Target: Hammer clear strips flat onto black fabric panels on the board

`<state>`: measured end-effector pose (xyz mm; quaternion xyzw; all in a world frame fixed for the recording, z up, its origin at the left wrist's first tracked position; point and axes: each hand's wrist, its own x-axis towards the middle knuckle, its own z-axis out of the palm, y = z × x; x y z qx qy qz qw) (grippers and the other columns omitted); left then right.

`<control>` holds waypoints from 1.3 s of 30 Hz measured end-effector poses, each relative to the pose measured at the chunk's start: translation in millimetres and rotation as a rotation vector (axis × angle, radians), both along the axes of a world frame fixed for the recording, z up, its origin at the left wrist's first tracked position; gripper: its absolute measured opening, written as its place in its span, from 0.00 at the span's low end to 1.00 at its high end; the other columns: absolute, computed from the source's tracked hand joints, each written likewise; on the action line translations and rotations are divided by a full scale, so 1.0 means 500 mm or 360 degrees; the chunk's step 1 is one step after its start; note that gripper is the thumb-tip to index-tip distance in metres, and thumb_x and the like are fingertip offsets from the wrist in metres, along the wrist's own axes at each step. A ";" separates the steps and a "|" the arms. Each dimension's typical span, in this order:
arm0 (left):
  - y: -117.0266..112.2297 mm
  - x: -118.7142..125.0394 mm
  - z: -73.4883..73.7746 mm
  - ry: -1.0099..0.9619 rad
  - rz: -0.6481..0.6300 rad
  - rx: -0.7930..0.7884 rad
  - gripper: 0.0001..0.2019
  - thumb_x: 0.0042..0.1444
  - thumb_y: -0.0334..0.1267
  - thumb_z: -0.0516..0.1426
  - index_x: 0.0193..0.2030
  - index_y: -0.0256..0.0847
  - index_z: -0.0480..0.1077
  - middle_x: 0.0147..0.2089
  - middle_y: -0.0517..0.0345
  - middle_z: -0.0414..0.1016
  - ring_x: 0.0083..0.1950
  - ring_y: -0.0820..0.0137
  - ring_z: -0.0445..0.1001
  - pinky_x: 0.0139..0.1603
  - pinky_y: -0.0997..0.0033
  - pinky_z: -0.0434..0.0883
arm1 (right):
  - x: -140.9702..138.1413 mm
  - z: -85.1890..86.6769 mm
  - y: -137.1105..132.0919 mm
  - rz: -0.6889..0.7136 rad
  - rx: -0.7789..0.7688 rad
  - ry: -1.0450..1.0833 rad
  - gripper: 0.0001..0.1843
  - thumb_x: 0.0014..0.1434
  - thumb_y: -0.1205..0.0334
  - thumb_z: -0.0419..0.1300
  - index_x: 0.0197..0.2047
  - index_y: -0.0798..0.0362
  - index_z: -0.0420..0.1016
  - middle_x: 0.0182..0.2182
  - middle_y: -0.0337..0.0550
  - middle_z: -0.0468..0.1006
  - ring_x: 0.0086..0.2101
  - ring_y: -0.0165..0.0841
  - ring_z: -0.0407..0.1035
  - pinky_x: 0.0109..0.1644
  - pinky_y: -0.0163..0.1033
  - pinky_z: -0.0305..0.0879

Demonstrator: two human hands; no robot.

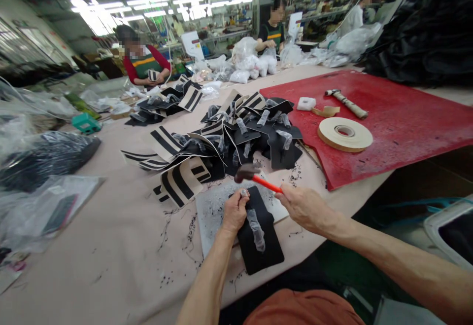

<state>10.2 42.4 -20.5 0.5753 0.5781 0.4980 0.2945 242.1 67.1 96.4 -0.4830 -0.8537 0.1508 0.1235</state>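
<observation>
My right hand grips the orange handle of a hammer, whose dark head hovers above my left hand. Closed around a small upright punch, my left hand shows only the tool's round metal top; the tip is hidden. Beneath it lies a flat black panel with a plastic-wrapped strip on its face. The panel rests partly on a grey-white board strewn with small black bits.
Ahead is a pile of black and striped panels. On the right, a red mat bears a tape roll and a wrapped stick-like tool. Plastic bags lie left. Co-workers stand across the table.
</observation>
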 end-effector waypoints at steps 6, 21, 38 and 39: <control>0.002 -0.002 0.000 0.0034 -0.0019 0.0032 0.08 0.63 0.37 0.54 0.41 0.44 0.77 0.41 0.54 0.82 0.42 0.64 0.79 0.48 0.66 0.73 | -0.009 0.044 0.005 -0.0092 0.0186 0.0153 0.17 0.73 0.52 0.41 0.38 0.50 0.64 0.25 0.43 0.72 0.23 0.33 0.63 0.28 0.38 0.48; 0.000 -0.004 -0.003 0.0055 -0.0048 -0.0004 0.08 0.63 0.37 0.55 0.40 0.44 0.76 0.39 0.55 0.81 0.41 0.65 0.78 0.46 0.67 0.71 | -0.018 0.069 0.003 -0.0239 0.0121 0.0462 0.21 0.74 0.48 0.40 0.37 0.49 0.64 0.22 0.39 0.67 0.21 0.31 0.59 0.27 0.37 0.52; -0.002 -0.005 0.002 0.0089 0.0023 -0.0023 0.08 0.61 0.38 0.57 0.41 0.42 0.78 0.41 0.55 0.83 0.43 0.64 0.81 0.48 0.66 0.75 | 0.063 -0.177 0.033 -0.0450 0.0083 -0.0248 0.16 0.67 0.62 0.53 0.56 0.60 0.67 0.48 0.59 0.71 0.45 0.47 0.68 0.46 0.46 0.62; -0.003 -0.006 0.002 0.0082 0.0042 -0.0027 0.09 0.60 0.39 0.57 0.41 0.42 0.78 0.40 0.55 0.83 0.42 0.64 0.81 0.48 0.65 0.76 | 0.038 -0.172 0.021 -0.0296 0.0139 -0.0117 0.19 0.66 0.64 0.55 0.59 0.59 0.65 0.51 0.58 0.70 0.48 0.46 0.67 0.49 0.46 0.62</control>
